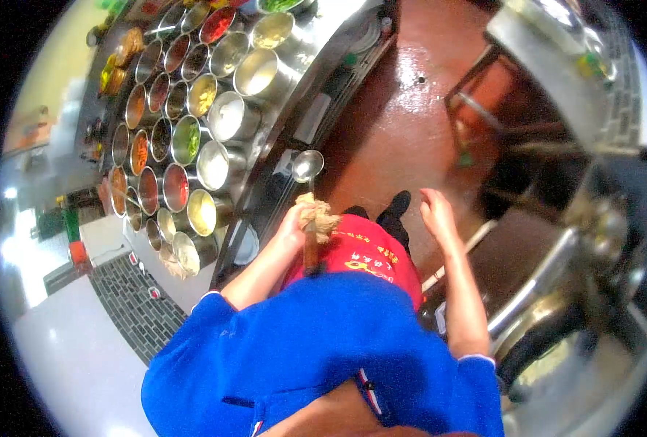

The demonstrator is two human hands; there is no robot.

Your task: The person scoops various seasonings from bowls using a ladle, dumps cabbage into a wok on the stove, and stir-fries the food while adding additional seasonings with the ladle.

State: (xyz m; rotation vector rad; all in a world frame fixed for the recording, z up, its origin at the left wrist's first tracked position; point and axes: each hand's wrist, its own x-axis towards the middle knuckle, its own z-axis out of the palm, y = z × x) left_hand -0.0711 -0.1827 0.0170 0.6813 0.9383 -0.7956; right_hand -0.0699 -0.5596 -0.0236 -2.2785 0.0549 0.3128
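Note:
My left hand (292,224) is closed round a crumpled beige cloth (318,218) in front of my body. A ladle (308,167) runs through or behind the bunched cloth. Its round metal bowl points away from me, and its brown handle end (311,255) lies over my red apron (360,251). How the fingers grip the ladle is hidden. To the right, my right hand (436,213) hangs in the air over the floor with loosely bent fingers and nothing visible in it.
On the left, a counter carries several rows of metal containers (229,116) with chopped ingredients and pastes. A dark counter edge (287,127) runs beside my left hand. Reddish floor (411,95) lies ahead. Metal stove equipment (542,280) stands close on my right, partly blurred.

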